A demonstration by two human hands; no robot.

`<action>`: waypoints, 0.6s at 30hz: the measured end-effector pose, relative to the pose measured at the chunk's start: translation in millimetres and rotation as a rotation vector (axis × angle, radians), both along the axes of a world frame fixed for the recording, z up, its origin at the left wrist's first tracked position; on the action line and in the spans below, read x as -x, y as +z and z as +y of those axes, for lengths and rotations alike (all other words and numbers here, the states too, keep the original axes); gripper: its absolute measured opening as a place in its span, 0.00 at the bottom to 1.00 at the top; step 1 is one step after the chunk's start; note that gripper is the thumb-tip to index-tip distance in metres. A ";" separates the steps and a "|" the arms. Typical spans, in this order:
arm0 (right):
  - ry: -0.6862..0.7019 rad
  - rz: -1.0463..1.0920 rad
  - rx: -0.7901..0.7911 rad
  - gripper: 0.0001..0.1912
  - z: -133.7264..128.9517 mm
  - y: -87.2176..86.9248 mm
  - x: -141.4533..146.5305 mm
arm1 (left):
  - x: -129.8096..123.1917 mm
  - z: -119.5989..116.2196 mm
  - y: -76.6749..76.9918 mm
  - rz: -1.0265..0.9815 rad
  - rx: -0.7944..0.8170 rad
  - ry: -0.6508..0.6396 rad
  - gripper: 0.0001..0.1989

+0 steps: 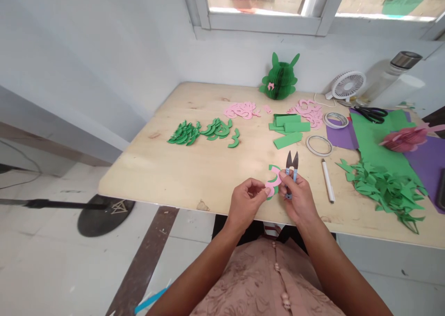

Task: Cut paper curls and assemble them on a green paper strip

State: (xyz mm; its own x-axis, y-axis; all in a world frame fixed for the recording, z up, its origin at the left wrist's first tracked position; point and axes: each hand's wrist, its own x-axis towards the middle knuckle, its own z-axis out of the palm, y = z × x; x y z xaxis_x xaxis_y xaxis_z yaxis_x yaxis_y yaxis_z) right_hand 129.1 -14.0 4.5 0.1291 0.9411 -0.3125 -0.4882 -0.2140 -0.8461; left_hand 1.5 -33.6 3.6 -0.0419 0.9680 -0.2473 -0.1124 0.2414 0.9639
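Observation:
My left hand (247,200) pinches the lower left end of a pink curved paper piece (273,184), which lies over a green paper piece (274,167). At the other end of the pink piece are the thumb and fingers of my right hand (297,195). That hand also holds small thread snips (292,162), blades pointing away from me and apart. Both hands are just above the table's front edge. Beyond them lie green cut curved pieces (218,128) and a stack of green paper strips (292,125).
Pink cutouts (242,110), a green paper figure (281,80) and a small fan (347,85) stand or lie toward the wall. At right are tape rolls (319,145), a white pen (327,181), black scissors (371,114) and green scraps (385,190).

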 end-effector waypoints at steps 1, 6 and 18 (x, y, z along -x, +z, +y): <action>0.002 -0.006 -0.004 0.12 0.1 -0.2 -0.1 | 0.4 0.0 0.4 -0.006 -0.003 0.007 0.10; 0.022 -0.042 -0.015 0.13 0.1 -0.7 1.4 | -0.6 2.2 -0.3 -0.088 -0.015 -0.016 0.13; 0.007 -0.077 -0.013 0.14 -0.8 -4.6 2.4 | -6.2 2.2 0.2 -0.189 0.058 -0.031 0.09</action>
